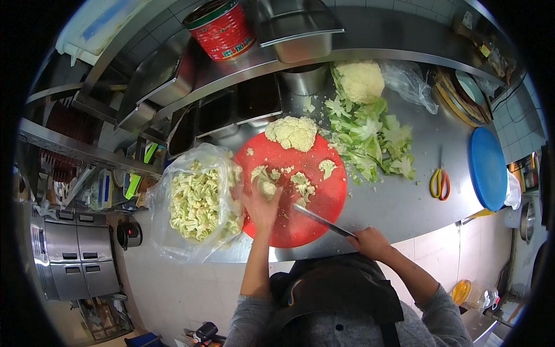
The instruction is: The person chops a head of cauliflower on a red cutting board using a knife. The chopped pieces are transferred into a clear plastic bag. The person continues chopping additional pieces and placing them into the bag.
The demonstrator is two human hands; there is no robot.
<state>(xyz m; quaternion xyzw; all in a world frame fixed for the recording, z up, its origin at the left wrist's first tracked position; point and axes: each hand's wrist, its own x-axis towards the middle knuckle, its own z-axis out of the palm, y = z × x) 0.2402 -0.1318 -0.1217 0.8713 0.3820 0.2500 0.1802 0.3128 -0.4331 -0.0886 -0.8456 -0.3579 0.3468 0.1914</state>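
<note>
My left hand (263,206) is on the left part of a round red cutting board (321,221), its fingers around cauliflower florets (268,188). In my right hand (372,243) is the handle of a knife (323,220), whose blade reaches over the board beside cut florets (302,185). A large piece of cauliflower (292,132) lies at the board's far edge, and a single floret (327,168) lies to the right. Left of the board, a clear plastic bag (230,195) holds many cut florets (195,204).
Cauliflower leaves (368,134) and a whole cauliflower head (360,80) lie behind the board to the right. Scissors (440,184) and a blue round board (488,169) are farther right. Metal pans (258,97) stand behind, below a steel shelf (260,67) bearing a red can (223,32).
</note>
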